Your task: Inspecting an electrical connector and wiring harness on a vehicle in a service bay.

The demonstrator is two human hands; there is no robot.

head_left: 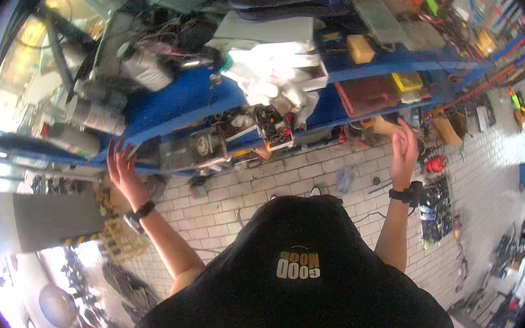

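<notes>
My left hand (pixel 122 170) is raised at the left, just below the blue bench edge, with its fingers spread and nothing in them. A white-grey bottle (pixel 68 138) lying on its side is closest to it. Over on the right, my right hand (pixel 404 147) is held up with fingers stretched out. It appears to hold nothing and overlaps a tan piece of cardboard (pixel 382 125) at the shelf edge; whether they touch I cannot tell. Between the hands, a white box (pixel 313 73) heaped with white rags (pixel 278 79) sits on the blue bench (pixel 186 101).
On the bench are grey bottles (pixel 148 69), a yellow block (pixel 359 48) and a grey case (pixel 377 15). The lower shelf carries a red-brown tray (pixel 367 95) and a yellow box (pixel 407 82). Metal parts (pixel 438 211) and a red round object (pixel 435 163) lie on the tiled floor (pixel 261 177).
</notes>
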